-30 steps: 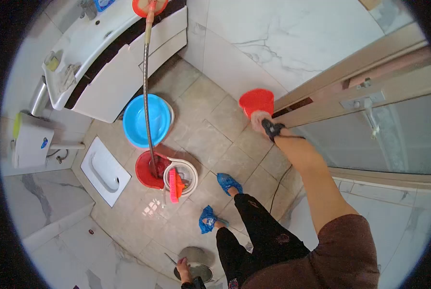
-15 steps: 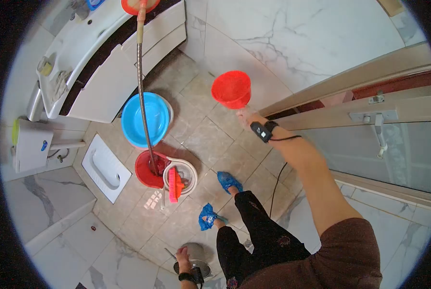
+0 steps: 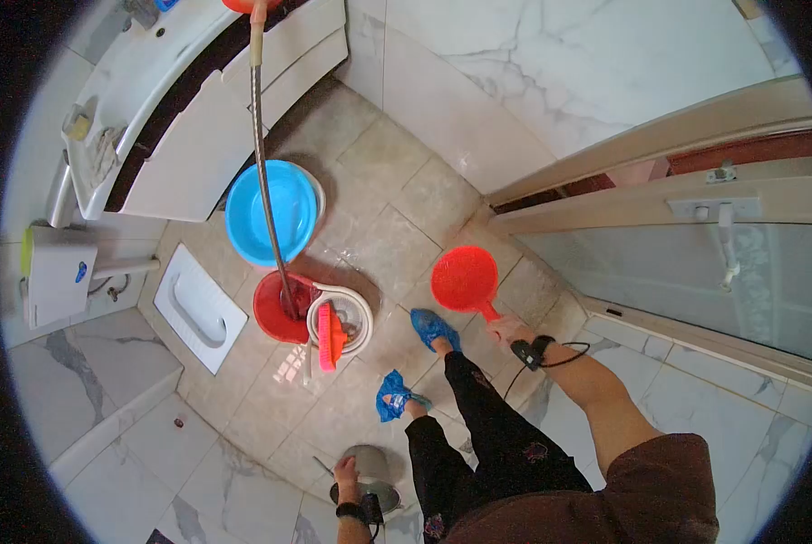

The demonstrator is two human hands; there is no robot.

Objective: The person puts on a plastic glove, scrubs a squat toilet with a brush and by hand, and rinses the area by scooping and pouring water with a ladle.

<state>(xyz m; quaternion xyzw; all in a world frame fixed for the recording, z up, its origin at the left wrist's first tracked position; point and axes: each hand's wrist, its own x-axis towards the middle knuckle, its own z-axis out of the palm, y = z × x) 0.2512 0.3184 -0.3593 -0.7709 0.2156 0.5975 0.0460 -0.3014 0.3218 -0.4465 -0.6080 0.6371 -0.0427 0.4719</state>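
Note:
My right hand [image 3: 507,331] is closed round the handle of a red ladle [image 3: 465,278], whose round bowl hangs over the tiled floor near my blue-covered foot. My left hand [image 3: 346,471] is at the bottom of the view, fingers curled, beside a grey metal bucket [image 3: 367,461]; what it grips, perhaps the bucket's handle, is too small to make out. Ahead of my feet stands a red bucket [image 3: 275,319] joined to a white wringer basket [image 3: 356,319], with a pink-bristled brush [image 3: 327,337] lying across the basket.
A blue basin [image 3: 253,218] stands beyond the red bucket, with a metal-tubed plunger [image 3: 258,127] rising over both. A white squat toilet [image 3: 199,308] is at the left, a sink cabinet [image 3: 184,154] at the upper left, and a door [image 3: 641,254] at the right.
My right hand with the red ladle first swung left and up, then came back down towards my feet. My left hand has stayed by the metal bucket.

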